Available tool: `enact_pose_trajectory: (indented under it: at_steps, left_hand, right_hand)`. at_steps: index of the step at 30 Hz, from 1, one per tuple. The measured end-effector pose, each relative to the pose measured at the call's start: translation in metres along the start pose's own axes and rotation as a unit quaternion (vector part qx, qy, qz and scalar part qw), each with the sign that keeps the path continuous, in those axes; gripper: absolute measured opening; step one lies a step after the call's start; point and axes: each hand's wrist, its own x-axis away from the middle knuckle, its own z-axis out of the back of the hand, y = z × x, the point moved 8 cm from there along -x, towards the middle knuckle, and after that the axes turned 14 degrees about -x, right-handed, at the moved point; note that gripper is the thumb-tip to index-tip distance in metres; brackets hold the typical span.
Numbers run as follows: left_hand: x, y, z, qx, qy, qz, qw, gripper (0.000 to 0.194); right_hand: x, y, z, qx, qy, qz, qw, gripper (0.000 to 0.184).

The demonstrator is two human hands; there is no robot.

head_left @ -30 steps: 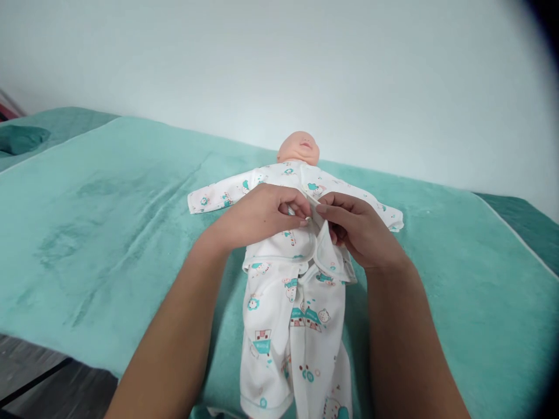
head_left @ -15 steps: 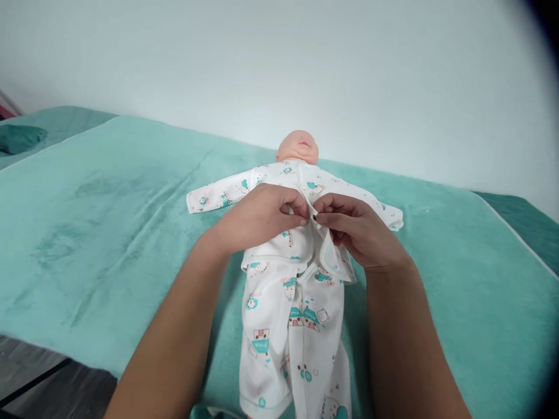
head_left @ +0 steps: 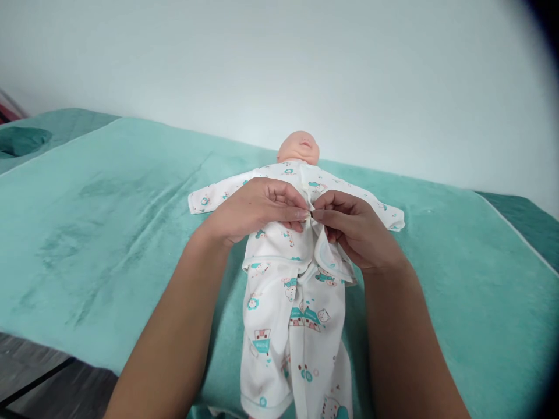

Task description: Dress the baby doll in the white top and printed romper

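Observation:
A baby doll (head_left: 299,148) lies on its back, arms spread, dressed in a white printed baby shirt (head_left: 275,249) and matching baby pants (head_left: 268,314). Over the doll's belly my left hand (head_left: 266,206) pinches the front edge of the shirt between thumb and fingers. Opposite it, my right hand (head_left: 351,224) pinches the other front edge, and the fingertips of both hands meet at the middle. A small dark spot shows between the fingertips, too small to name. Below my right hand the lower corner of the shirt hangs loose and folded outward.
A green plush cloth (head_left: 109,233) covers the table under the doll. Behind stands a plain pale wall (head_left: 262,64). At the far left sits a darker green bundle (head_left: 24,141). Grey floor (head_left: 39,378) and a dark bar show at the lower left.
My left fingers have stretched out and moved slightly to the right, closing up against my right fingertips. The dark spot that showed between them is now mostly covered.

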Motion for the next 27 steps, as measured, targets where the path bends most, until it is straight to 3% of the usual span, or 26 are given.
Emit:
enact_pose_trajectory:
  at_steps: [11,21,27]
  left_hand:
    - [-0.001,-0.001,-0.002,0.018,0.002,0.01,1.0,0.021]
    - [0.0,0.001,-0.003,-0.024,0.013,0.004,1.0,0.015]
    - [-0.002,0.0,-0.004,0.032,0.014,-0.017,0.999,0.019]
  right_hand:
    - [0.0,0.001,-0.003,-0.009,-0.028,-0.017,0.999,0.017]
    - [0.004,0.0,-0.01,0.064,-0.053,-0.032,0.996,0.021]
    - [0.005,-0.002,-0.012,0.062,-0.057,-0.024,0.996,0.024]
